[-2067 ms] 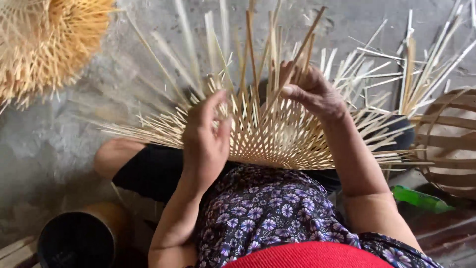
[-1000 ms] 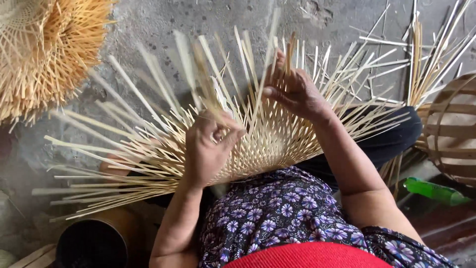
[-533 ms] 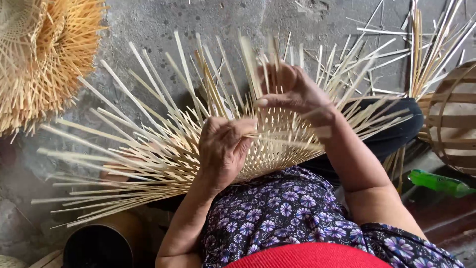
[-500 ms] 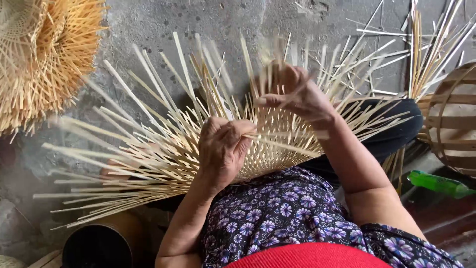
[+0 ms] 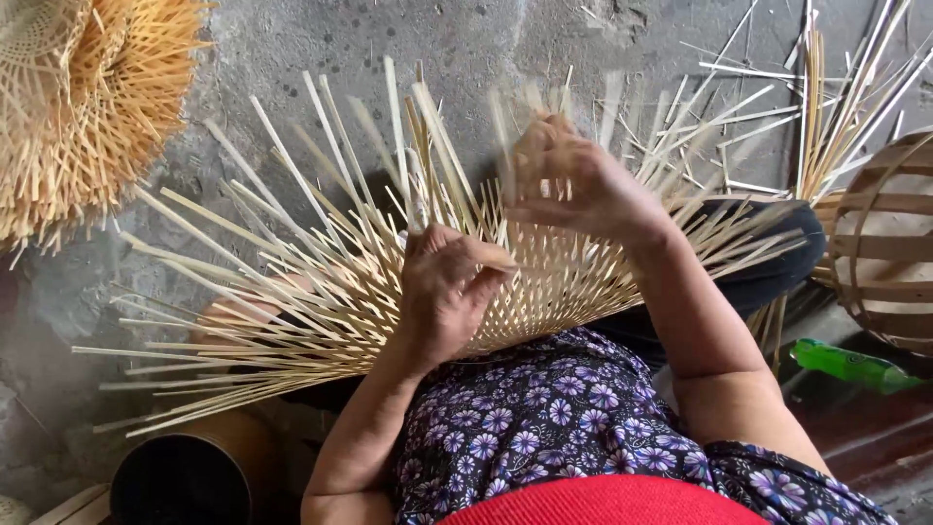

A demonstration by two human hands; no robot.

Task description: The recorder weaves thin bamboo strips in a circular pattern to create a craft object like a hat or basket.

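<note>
The half-woven bamboo basket [image 5: 544, 282] lies on the person's lap. The left hand [image 5: 449, 287] pinches a strip at its weave; the right hand [image 5: 573, 180], blurred, clasps upright strips at the far rim.

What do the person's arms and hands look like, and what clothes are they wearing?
Both arms are bare, with no long sleeves, gloves or watch showing. The left hand and right hand show no rings. The top is dark purple with small flowers, above a red band.

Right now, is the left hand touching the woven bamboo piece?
Touching. The head view shows the left hand resting on the woven bamboo piece, its fingers curled onto the strips with no gap visible.
</note>
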